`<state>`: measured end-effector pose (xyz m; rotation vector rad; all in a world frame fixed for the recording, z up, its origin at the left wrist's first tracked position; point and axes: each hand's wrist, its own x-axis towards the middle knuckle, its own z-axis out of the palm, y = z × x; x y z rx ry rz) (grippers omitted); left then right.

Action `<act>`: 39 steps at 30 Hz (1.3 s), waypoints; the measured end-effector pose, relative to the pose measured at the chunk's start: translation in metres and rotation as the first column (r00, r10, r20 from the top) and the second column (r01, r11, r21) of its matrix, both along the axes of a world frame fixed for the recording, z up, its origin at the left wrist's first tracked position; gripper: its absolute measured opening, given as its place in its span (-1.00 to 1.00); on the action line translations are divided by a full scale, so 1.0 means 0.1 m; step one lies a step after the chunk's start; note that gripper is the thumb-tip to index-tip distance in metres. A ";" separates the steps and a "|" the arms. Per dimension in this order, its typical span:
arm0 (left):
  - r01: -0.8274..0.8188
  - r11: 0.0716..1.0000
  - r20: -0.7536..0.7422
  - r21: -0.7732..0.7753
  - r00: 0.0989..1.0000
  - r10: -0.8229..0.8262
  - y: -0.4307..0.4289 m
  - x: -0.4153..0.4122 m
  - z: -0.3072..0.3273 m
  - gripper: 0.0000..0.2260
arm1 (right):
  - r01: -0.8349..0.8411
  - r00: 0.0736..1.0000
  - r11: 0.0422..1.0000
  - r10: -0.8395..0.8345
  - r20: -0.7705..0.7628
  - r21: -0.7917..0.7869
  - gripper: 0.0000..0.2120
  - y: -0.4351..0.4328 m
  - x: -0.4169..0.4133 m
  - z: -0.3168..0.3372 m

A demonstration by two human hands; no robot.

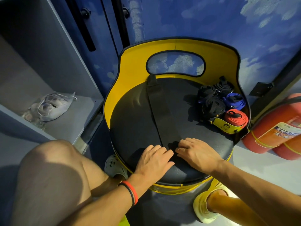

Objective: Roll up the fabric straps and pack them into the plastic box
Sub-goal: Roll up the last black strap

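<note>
A long black fabric strap [158,110] lies flat down the middle of the black round seat [130,121], running from the yellow backrest to the front edge. My left hand [154,159] and my right hand [195,152] sit side by side at its near end, fingers curled on the small rolled-up part [173,147] between them. Several finished rolls stand at the seat's back right: black rolls [213,105], a blue roll [234,100] and a red roll [236,119] in a yellow sleeve. No plastic box is in view.
The yellow backrest [135,51] curves around the seat. Two red fire extinguishers [273,132] lie on the floor at the right. A grey shelf at the left holds a face mask [53,106]. My knees and feet flank the chair.
</note>
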<state>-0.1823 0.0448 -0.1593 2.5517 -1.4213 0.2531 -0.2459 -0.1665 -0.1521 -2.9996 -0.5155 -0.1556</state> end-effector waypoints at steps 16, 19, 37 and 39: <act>-0.377 0.926 -0.230 -0.016 0.903 0.363 -0.20 -0.09 -0.11 -0.94 | 0.135 0.989 0.989 -0.138 0.057 0.053 -0.82 -0.06 -0.01 -0.10; -0.430 0.900 -0.258 -0.070 0.879 0.400 -0.21 -0.08 -0.20 -0.97 | 0.072 0.989 0.997 -0.072 0.128 -0.003 -0.76 -0.13 -0.02 -0.16; -0.173 0.955 -0.324 -0.243 0.942 0.088 0.00 0.13 -0.19 -0.78 | 0.091 0.983 0.996 -0.090 0.159 0.001 -0.67 -0.17 0.12 -0.19; -0.246 0.934 -0.452 -0.259 0.885 0.108 -0.04 0.16 -0.15 -0.80 | 0.146 0.982 0.989 -0.147 0.121 0.018 -0.62 -0.12 0.13 -0.15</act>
